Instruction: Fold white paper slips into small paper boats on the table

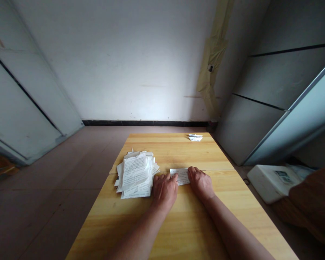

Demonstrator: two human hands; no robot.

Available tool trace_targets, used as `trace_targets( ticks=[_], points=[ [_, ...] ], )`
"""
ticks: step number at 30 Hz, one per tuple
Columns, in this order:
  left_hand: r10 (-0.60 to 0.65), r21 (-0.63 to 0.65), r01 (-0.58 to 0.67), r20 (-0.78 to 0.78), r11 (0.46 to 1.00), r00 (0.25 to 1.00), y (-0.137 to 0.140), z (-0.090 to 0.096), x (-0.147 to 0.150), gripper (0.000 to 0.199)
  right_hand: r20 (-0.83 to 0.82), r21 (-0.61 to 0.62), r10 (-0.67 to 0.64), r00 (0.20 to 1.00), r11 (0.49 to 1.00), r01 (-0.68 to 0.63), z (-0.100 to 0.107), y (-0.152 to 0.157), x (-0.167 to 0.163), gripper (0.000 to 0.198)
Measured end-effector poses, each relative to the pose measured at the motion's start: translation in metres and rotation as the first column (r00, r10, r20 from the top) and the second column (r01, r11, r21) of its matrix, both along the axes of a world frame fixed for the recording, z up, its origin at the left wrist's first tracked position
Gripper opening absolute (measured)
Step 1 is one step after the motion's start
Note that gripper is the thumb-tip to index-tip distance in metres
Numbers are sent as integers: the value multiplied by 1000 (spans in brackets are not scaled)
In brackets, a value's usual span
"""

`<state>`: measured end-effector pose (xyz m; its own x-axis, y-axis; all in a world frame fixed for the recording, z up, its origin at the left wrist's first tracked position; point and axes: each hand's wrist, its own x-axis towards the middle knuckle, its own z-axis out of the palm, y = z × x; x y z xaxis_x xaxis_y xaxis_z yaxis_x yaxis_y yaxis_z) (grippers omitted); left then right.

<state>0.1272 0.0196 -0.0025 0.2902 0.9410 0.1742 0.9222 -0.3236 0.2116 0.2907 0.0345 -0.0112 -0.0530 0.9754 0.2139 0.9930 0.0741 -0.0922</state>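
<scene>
A small folded sheet of printed paper [182, 176] lies on the wooden table between my hands. At its left end, my left hand [165, 188] has its fingers curled down with the fingertips on the paper. My right hand [201, 181] grips the right end, its fingers bent over the edge and the thumb side hidden. Just left of my left hand sits an untidy stack of printed sheets [137, 173]. A small folded paper boat [195, 138] rests near the far right edge of the table.
The wooden table [162, 153] has a seam across its middle. Beyond it are a white wall [141, 72] and tiled floor [70, 169]. Grey cabinet panels [260, 90] rise at the right, above a white box [271, 182] beside the table.
</scene>
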Motion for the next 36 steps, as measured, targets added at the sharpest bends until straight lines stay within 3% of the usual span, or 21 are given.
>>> trace_targets(
  ticks=[36],
  points=[
    [37,-11,-37,-29,999,999,-1,-1,2,29,10,-41,3,1000,999,-3,2,-1,-1,19]
  ],
)
